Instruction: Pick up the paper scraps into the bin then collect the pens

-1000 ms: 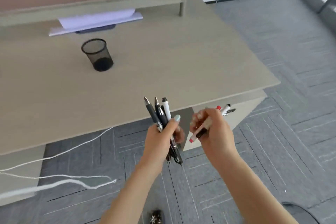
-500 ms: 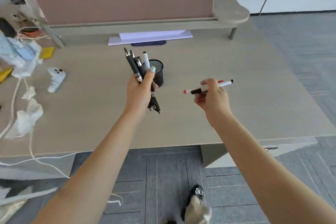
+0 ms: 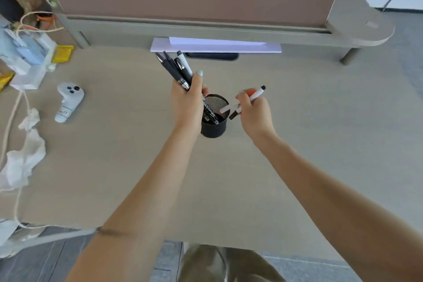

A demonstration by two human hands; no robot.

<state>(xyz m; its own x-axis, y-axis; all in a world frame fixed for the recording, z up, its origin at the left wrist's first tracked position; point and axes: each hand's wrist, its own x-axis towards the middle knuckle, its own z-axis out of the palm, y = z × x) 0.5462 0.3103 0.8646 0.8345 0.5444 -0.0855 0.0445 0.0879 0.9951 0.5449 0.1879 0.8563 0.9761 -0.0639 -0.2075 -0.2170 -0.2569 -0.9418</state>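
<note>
A bunch of dark pens with one white marker (image 3: 176, 67) is clamped in the left hand (image 3: 188, 101), fingers wrapped tight around the middle, lower ends dipped inside the black wire-mesh pen cup (image 3: 214, 125) in the middle of the pale wooden desk (image 3: 309, 135). A red-and-white marker plus a dark pen (image 3: 246, 102) are pinched between thumb and curled fingers of the right hand (image 3: 255, 113), tips aimed at the cup's rim from just beside it.

Stuff that could go sideways: the cup looks light, so it could get tipped if the bundle is pushed against the wall at that slant. If the bunch is let go tilted, a pen could be flicked over the rim. The right pair could be snagged on the mesh edge too.

Crumpled white paper scraps (image 3: 21, 162) can be seen lying at the desk's left edge, so that part looks unfinished.
</note>
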